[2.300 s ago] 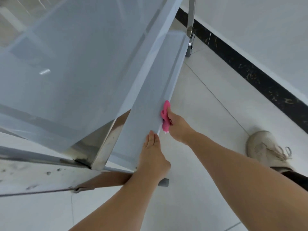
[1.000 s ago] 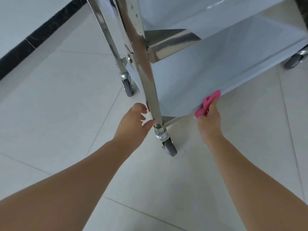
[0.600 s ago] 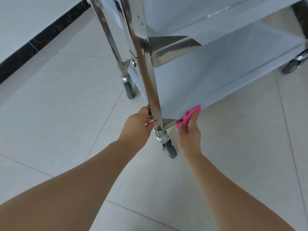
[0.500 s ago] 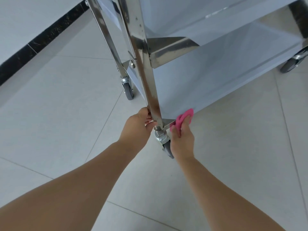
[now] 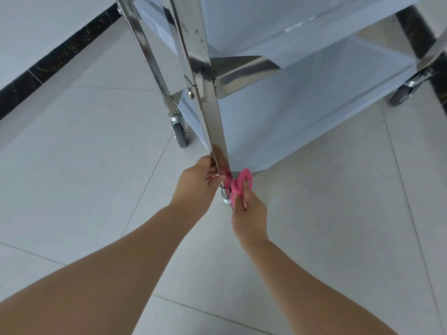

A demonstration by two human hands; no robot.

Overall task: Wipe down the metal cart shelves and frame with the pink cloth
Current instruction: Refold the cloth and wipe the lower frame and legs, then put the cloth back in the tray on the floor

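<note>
Both bare forearms extend forward and down. The left hand [image 5: 196, 182] curls its fingers round the cart leg [image 5: 212, 112] near its foot. The right hand [image 5: 249, 211], just beside it, pinches the bunched pink cloth [image 5: 242, 182].

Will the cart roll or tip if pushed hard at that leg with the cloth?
It would probably roll: the cart stands on small casters on smooth floor tile. The left hand grips the near leg, likely steadying it. Tipping seems unlikely, since the right hand works the pink cloth low, by the leg's foot.
</note>
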